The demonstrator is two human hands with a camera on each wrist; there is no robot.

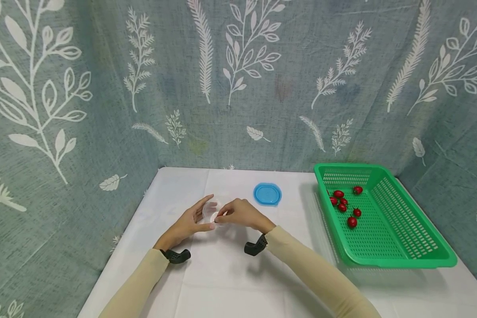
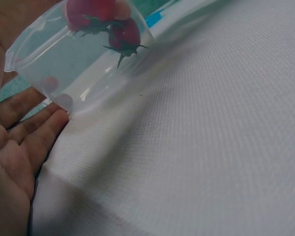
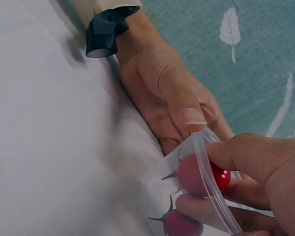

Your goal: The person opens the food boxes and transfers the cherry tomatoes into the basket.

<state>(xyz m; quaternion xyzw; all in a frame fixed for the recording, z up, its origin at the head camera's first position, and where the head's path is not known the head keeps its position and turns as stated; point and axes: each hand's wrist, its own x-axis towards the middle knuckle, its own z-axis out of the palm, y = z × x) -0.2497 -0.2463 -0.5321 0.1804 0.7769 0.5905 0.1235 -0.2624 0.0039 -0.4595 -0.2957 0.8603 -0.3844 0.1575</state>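
A clear plastic tub (image 1: 208, 212) stands on the white tablecloth, slightly left of the middle. My left hand (image 1: 186, 225) holds it from the left, thumb at the rim and fingers around the far side. From the right, my right hand (image 1: 241, 215) reaches over the rim with its fingers inside. Thumb and fingers there pinch a red cherry tomato (image 3: 191, 174), seen in the right wrist view. Another cherry tomato (image 3: 181, 224) lies lower in the tub. Through the tub's wall, the left wrist view shows a tomato (image 2: 125, 35) with a green stalk.
A blue lid (image 1: 267, 194) lies on the cloth behind and right of the tub. On the right stands a green plastic basket (image 1: 397, 263) with several cherry tomatoes (image 1: 352, 221) in it. A patterned grey-green curtain (image 1: 262, 128) encloses the table's back and sides.
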